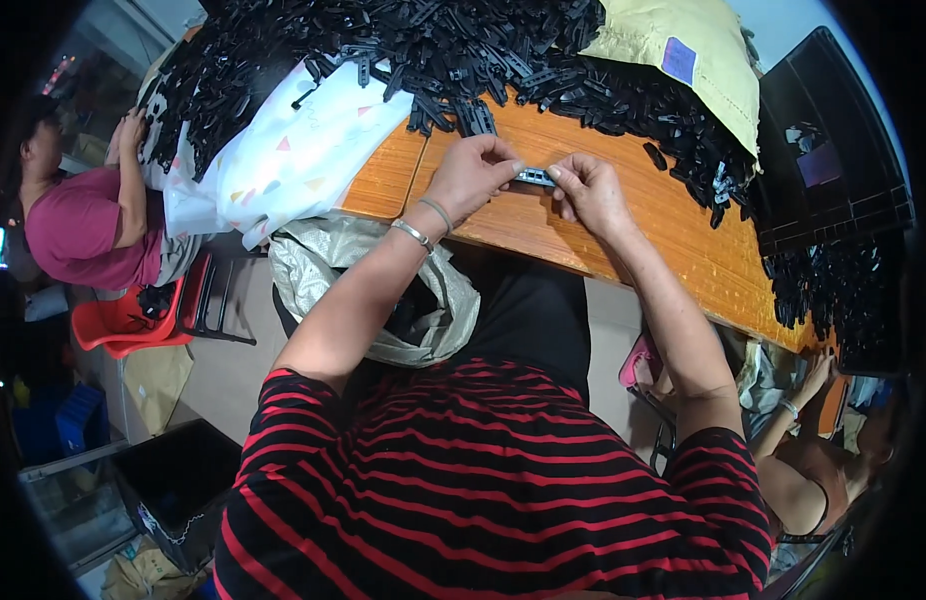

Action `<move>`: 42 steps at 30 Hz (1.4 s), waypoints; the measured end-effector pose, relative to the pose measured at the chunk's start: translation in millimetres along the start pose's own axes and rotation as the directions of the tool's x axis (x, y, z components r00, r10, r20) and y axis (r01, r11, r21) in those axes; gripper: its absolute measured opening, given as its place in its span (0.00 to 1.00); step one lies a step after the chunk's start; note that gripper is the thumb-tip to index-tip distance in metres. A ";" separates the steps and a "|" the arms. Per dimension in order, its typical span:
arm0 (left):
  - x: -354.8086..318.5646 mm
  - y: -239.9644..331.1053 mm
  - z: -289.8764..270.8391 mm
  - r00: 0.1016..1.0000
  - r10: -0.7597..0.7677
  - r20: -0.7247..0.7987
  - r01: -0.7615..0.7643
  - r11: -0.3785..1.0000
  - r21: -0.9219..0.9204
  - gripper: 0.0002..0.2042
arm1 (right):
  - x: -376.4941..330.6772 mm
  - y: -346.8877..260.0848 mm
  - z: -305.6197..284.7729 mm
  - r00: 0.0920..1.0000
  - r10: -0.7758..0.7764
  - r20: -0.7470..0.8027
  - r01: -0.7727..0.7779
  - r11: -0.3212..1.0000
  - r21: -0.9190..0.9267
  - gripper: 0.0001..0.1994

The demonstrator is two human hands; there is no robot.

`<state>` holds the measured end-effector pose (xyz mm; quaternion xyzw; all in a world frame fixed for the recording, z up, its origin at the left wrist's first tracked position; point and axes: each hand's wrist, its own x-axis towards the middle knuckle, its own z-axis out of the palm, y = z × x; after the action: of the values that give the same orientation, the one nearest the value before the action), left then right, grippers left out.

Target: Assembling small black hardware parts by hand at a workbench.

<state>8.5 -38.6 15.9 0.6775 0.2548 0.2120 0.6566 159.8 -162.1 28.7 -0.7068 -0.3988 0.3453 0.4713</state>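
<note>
Between my two hands, just above the front part of the wooden table, is a small narrow dark plastic part with a row of lighter marks or slots along it. My left hand pinches its left end between thumb and fingers. The right end is pinched by my right hand. Close beyond my left hand, several similar long black pieces lie together on the wood. A large heap of black plastic parts spreads over the far side of the table.
A cream sack lies on the heap at the back right, near a tall black bin. White patterned plastic covers the table's left. An open woven sack hangs by my lap. People sit at left and lower right.
</note>
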 end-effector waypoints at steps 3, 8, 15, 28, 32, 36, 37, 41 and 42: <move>4.7 -9.8 3.2 0.995 0.083 -0.047 -0.076 0.989 0.128 0.07 | 5.2 6.3 2.8 0.997 0.069 0.018 -0.070 0.997 0.042 0.08; 10.5 -17.0 7.6 0.982 0.150 -0.113 -0.113 0.953 0.279 0.08 | 9.3 10.3 4.1 0.998 0.062 0.029 -0.063 0.998 0.027 0.08; 11.9 -11.0 13.6 0.969 0.194 -0.151 -0.054 0.767 0.639 0.11 | 18.2 4.6 1.7 0.982 0.181 0.057 -0.177 0.981 -0.075 0.10; 10.7 -10.0 15.7 0.894 0.445 -0.057 -0.273 0.641 0.718 0.06 | 1.0 14.4 -15.3 0.983 0.087 0.159 -0.077 0.995 -0.066 0.09; 15.1 -10.9 15.9 0.900 0.434 -0.025 -0.259 0.581 0.771 0.08 | -3.2 9.3 -18.2 0.983 0.113 0.142 -0.102 0.991 -0.087 0.08; 7.3 -12.4 15.8 0.865 0.498 0.053 -0.348 0.522 0.778 0.08 | -5.3 13.0 -28.4 0.982 0.125 0.143 -0.109 0.988 -0.113 0.08; 4.4 -12.3 16.0 0.848 0.525 0.075 -0.379 0.502 0.778 0.08 | -5.1 16.0 -32.6 0.983 0.124 0.134 -0.113 0.990 -0.086 0.09; -1.3 -13.9 15.5 0.818 0.568 0.086 -0.413 0.478 0.775 0.09 | -6.7 17.6 -36.1 0.983 0.152 0.100 -0.156 0.987 0.035 0.09; -3.4 -13.5 16.1 0.826 0.557 0.082 -0.402 0.482 0.779 0.11 | -6.4 16.8 -35.7 0.984 0.150 0.100 -0.154 0.987 0.035 0.09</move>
<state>14.9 -53.2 1.9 0.9110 0.1782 0.3190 0.1915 191.8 -185.7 24.9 -0.7076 -0.3586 0.4224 0.4385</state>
